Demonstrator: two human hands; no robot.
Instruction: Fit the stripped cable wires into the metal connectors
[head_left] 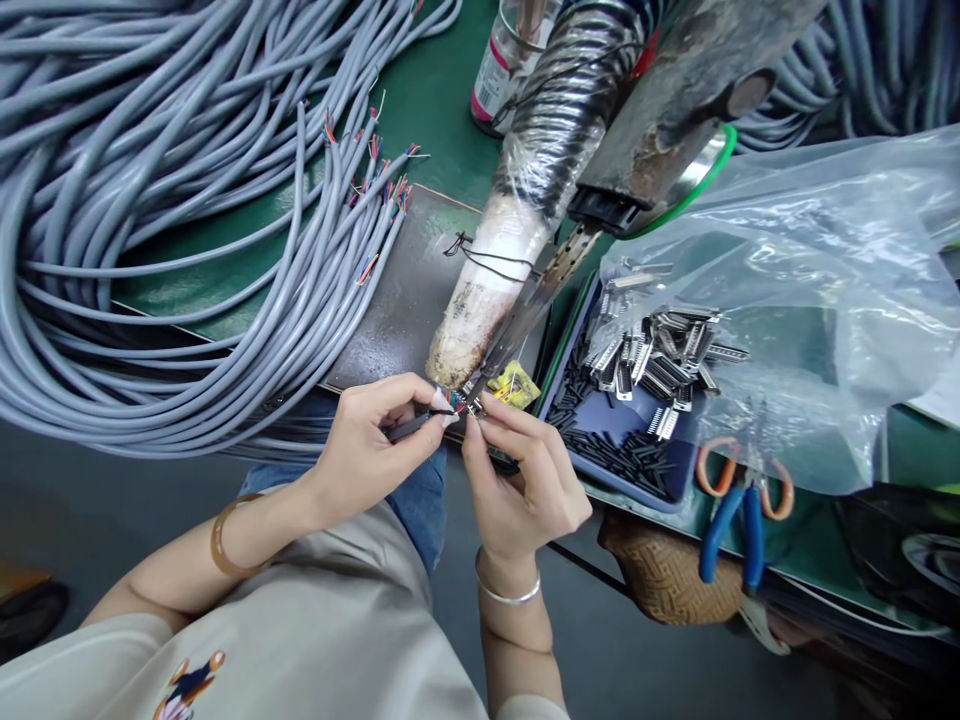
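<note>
My left hand (375, 440) pinches the end of a grey cable (407, 427), with white wrapping on its fingertips. Coloured wires fan out at the cable's tip, just past those fingertips. Close on the right, my right hand (529, 470) is closed in a pinch at a small metal connector (474, 404) by the wires. The tip of a soldering iron (517, 320) comes down from the upper right to the same spot. Right above my hands ends a pipe wrapped in white and clear film (487, 280). A crumpled yellow piece (514, 384) lies beside my right fingers.
Grey cables (150, 150) with stripped ends cover the left side. A blue tray (686, 470) on the right holds metal connectors (667, 360) and black sleeves (622, 455), partly under a plastic bag (817, 290). Pliers (739, 520) lie at the table edge. A jar (502, 75) stands at the back.
</note>
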